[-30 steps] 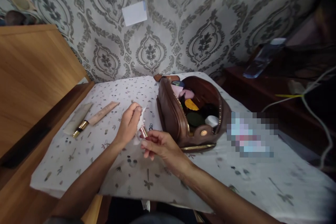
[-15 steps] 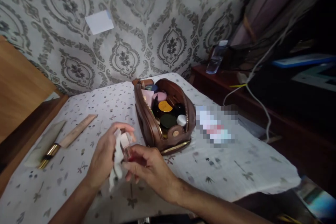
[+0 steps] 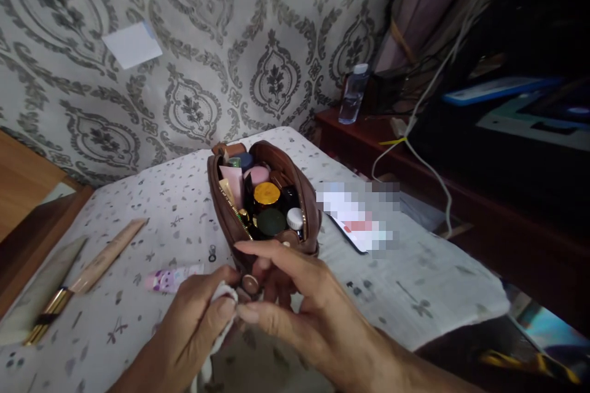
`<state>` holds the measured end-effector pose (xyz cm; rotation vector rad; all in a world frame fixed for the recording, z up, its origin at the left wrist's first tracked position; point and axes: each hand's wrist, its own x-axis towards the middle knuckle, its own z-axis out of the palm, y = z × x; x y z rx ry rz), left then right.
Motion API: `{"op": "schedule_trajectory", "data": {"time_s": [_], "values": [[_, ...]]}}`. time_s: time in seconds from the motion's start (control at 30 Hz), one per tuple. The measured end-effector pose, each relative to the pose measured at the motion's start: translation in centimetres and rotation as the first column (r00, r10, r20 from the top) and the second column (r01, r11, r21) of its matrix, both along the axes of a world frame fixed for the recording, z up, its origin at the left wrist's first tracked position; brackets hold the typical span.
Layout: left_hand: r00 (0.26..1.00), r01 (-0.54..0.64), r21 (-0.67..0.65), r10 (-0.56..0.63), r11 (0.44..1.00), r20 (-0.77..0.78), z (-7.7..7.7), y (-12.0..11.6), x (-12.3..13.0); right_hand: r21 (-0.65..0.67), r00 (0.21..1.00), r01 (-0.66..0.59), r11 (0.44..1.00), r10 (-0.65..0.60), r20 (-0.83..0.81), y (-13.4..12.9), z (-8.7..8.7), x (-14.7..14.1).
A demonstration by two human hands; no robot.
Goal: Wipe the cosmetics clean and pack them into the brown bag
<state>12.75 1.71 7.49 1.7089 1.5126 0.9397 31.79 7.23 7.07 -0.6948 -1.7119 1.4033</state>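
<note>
My left hand (image 3: 193, 310) grips a white cloth (image 3: 224, 325), which is bunched under its thumb and hangs down. Between both hands is a small container with a round, pinkish end (image 3: 250, 284); fingers and cloth hide most of it, so its kind is unclear. My right hand (image 3: 306, 298) steadies it with the thumb and curled fingers, while its index finger stretches out above. Just behind the hands sits an open brown cosmetic bag (image 3: 225, 212), full of jars and tubes. Beside my left hand lies a pink and purple tube (image 3: 168, 279).
A beige tube with a gold cap (image 3: 108, 258) and a pale tube (image 3: 50, 285) lie at the left. A phone (image 3: 350, 221), its screen blurred, rests right of the bag. A water bottle (image 3: 354, 95) stands on the dark red furniture (image 3: 329, 123) behind.
The view has turned right, so things appear shifted left. My hands have come lower and closer together, the small container is turned with its round end showing, and the pink-purple tube is uncovered.
</note>
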Motion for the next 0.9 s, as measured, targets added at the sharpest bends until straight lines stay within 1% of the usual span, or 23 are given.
{"op": "schedule_trajectory", "data": {"time_s": [0.03, 0.1, 0.2, 0.27, 0.3, 0.37, 0.4, 0.47, 0.5, 0.53, 0.6, 0.7, 0.8, 0.9], "values": [[1.0, 0.021, -0.025, -0.021, 0.999, 0.02, 0.0, 0.2, 0.5, 0.032, 1.0, -0.015, 0.999, 0.015, -0.023, 0.3, 0.3, 0.2], [0.998, 0.007, -0.088, -0.001, 0.996, 0.07, 0.0, 0.5, 1.2, 0.039, 0.998, -0.052, 0.998, 0.054, -0.034, 0.7, 0.7, 0.4], [0.992, -0.05, -0.175, 0.07, 0.983, 0.107, -0.3, 0.8, 1.5, -0.072, 0.988, -0.141, 0.987, 0.136, -0.073, 1.3, 1.1, 0.8], [0.99, -0.059, -0.208, 0.084, 0.976, 0.113, -0.4, 1.1, 1.4, -0.153, 0.975, -0.203, 0.967, 0.184, -0.125, 2.0, 1.7, 1.2], [0.988, -0.07, -0.213, 0.097, 0.975, 0.117, -0.3, 1.4, 1.4, -0.178, 0.971, -0.211, 0.961, 0.185, -0.152, 2.5, 2.1, 1.4], [0.981, -0.119, -0.199, 0.146, 0.973, 0.126, 0.0, 1.8, 1.3, -0.168, 0.977, -0.148, 0.975, 0.118, -0.178, 3.9, 3.3, 1.9], [0.976, -0.153, -0.173, 0.176, 0.973, 0.128, 0.1, 2.0, 1.4, -0.132, 0.984, -0.077, 0.988, 0.054, -0.167, 4.8, 4.0, 2.0], [0.959, -0.24, -0.114, 0.254, 0.964, 0.129, 0.3, 2.3, 1.5, 0.023, 0.99, 0.072, 0.997, -0.068, -0.126, 6.7, 5.3, 1.9], [0.95, -0.276, -0.09, 0.286, 0.957, 0.124, 0.3, 2.3, 1.6, 0.113, 0.99, 0.12, 0.986, -0.11, -0.09, 7.6, 5.7, 1.6], [0.944, -0.302, -0.073, 0.309, 0.95, 0.116, 0.3, 2.4, 1.7, 0.205, 0.99, 0.14, 0.969, -0.133, -0.048, 8.4, 6.1, 1.1], [0.937, -0.333, -0.057, 0.337, 0.941, 0.086, 0.2, 2.3, 1.8, 0.353, 0.986, 0.126, 0.927, -0.157, 0.059, 9.9, 6.2, -0.1], [0.942, -0.332, -0.025, 0.333, 0.943, 0.044, 0.0, 2.0, 1.9, 0.49, 0.961, 0.072, 0.869, -0.192, 0.2, 11.3, 5.5, -2.1], [0.942, -0.332, -0.011, 0.332, 0.943, 0.042, 0.0, 1.9, 2.2, 0.551, 0.932, 0.037, 0.833, -0.228, 0.282, 11.8, 4.7, -3.3], [0.937, -0.34, -0.016, 0.34, 0.94, 0.077, 0.3, 1.8, 2.6, 0.572, 0.918, 0.016, 0.82, -0.239, 0.317, 11.9, 4.3, -3.7]]}}
